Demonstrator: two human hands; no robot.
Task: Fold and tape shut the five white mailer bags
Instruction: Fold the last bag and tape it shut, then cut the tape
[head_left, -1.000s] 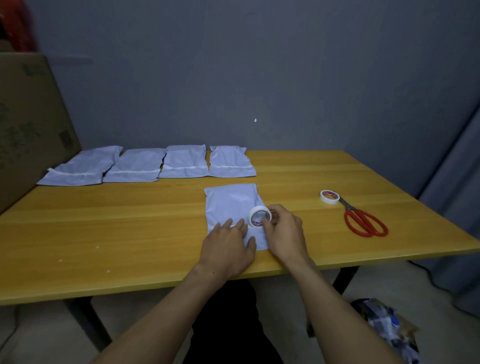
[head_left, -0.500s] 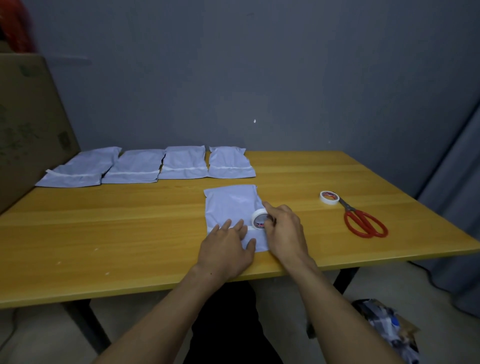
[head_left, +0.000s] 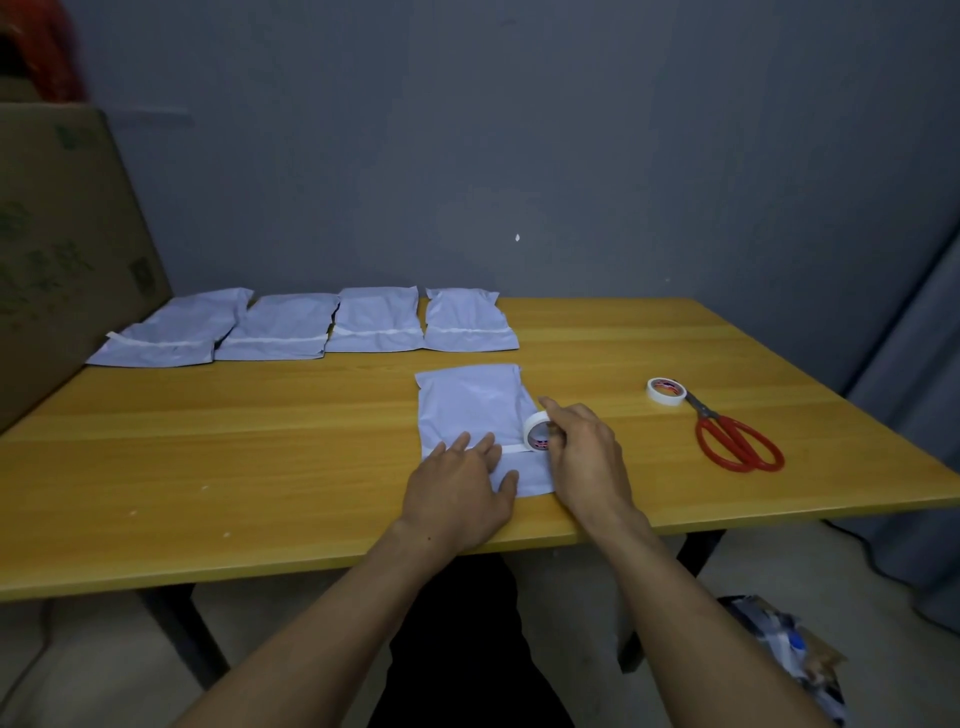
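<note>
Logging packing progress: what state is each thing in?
Four white mailer bags, back row: folded, taped.
Fifth white mailer bag, nearest: folded, partly taped.
White tape roll on it: upright, held.
Spare white tape roll: flat, untouched.
Red-handled scissors: closed.
Left hand: flat, pressing bag.
Right hand: gripping roll.

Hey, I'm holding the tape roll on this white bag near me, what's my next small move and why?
Probably draw the small white tape roll a touch further right, past the edge of the white plastic mailer bag, while your left hand presses it flat. The laid tape strip reaches from your left hand to the roll in your right hand, nearly spanning the bag.
</note>
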